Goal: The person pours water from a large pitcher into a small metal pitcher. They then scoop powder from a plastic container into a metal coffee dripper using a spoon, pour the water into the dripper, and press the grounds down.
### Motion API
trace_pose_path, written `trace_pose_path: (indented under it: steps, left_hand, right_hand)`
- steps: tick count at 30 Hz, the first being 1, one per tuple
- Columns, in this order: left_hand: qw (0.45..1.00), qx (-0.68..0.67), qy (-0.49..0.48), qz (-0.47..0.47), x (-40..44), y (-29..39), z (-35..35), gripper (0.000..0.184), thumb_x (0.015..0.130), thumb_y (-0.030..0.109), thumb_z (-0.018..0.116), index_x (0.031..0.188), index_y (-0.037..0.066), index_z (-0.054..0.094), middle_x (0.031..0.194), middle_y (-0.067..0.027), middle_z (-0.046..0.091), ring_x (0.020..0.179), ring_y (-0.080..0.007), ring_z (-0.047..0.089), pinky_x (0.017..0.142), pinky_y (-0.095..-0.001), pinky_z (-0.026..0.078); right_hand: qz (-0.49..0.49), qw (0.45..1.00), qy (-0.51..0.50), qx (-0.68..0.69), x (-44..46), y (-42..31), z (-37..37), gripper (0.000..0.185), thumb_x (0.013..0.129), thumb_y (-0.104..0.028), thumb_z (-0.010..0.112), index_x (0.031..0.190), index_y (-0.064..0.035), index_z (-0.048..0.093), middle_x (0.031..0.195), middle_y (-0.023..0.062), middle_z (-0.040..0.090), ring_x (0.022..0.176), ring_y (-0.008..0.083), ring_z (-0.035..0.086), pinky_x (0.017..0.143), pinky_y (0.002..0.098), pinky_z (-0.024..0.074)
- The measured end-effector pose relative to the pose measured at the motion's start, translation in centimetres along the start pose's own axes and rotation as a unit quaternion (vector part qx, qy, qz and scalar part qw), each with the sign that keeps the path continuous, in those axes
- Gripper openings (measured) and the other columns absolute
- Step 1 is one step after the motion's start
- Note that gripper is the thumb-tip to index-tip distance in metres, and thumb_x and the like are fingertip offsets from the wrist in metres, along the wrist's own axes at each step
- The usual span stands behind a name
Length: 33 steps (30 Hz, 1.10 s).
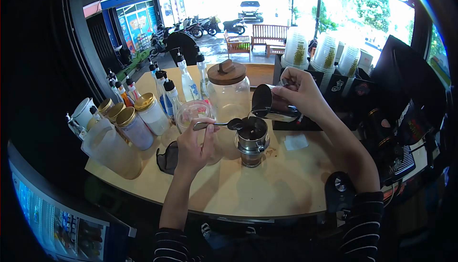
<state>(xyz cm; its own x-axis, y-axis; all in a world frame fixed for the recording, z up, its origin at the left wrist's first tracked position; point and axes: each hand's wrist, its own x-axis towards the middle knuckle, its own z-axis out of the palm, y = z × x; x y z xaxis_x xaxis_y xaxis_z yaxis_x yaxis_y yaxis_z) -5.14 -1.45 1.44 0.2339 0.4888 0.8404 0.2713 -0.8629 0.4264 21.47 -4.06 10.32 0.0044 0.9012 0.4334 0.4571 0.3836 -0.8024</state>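
My left hand [195, 143] pinches the handle of a metal spoon [234, 124], whose bowl is over the rim of a metal drip coffee filter [252, 144]. The filter stands upright on a small glass [251, 161], and dark contents show inside it. From the right, my right hand [301, 92] grips a shiny metal pitcher [285, 113], tilted with its mouth toward the filter. A thin stream seems to run from the pitcher's lip near the spoon. Part of the pitcher's handle is hidden by my fingers.
Behind the filter stands a glass jar [228, 95] with a wooden lid. Several gold-lidded jars [155, 116], pump bottles [188, 81] and a plastic jug [112, 150] crowd the left. Stacked cups [296, 50] rise at the back right. A white napkin [296, 142] lies right of the filter.
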Motion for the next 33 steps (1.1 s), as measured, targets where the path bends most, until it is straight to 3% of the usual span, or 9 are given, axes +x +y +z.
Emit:
trace_pose_path:
  steps: [12, 21, 33]
  left_hand:
    - [1.0, 0.007, 0.003, 0.002, -0.1, 0.2, 0.2, 0.01, 0.091, 0.007, 0.054, 0.1, 0.003, 0.055, 0.08, -0.0116, 0.068, 0.077, -0.0212, 0.07, 0.065, -0.0297, 0.052]
    - [1.0, 0.014, 0.003, 0.011, -0.2, 0.4, 0.2, 0.01, 0.09, 0.006, 0.054, 0.099, 0.003, 0.054, 0.08, -0.0115, 0.068, 0.078, -0.0217, 0.07, 0.066, -0.0304, 0.052]
    - [0.999, 0.032, 0.015, 0.029, -0.5, 1.1, 1.0, 0.01, 0.091, 0.006, 0.053, 0.1, 0.002, 0.057, 0.081, -0.0109, 0.067, 0.078, -0.0208, 0.07, 0.065, -0.0305, 0.051]
  right_hand:
    - [-0.033, 0.998, 0.037, -0.048, 0.2, 0.0, -1.0, 0.02, 0.079, -0.007, 0.068, 0.079, 0.0017, 0.051, 0.063, -0.0026, 0.047, 0.058, 0.0012, 0.039, 0.05, 0.0203, 0.0343]
    - [-0.019, 0.998, 0.046, -0.043, -1.1, -0.9, -2.0, 0.019, 0.081, -0.003, 0.067, 0.078, -0.0007, 0.048, 0.068, -0.0006, 0.053, 0.061, 0.0002, 0.046, 0.052, 0.0182, 0.0401]
    - [-0.022, 0.982, 0.107, 0.153, -5.2, 5.0, -2.8, 0.019, 0.084, -0.005, 0.065, 0.075, -0.0057, 0.048, 0.069, -0.0012, 0.055, 0.065, 0.0008, 0.05, 0.056, 0.0161, 0.0404]
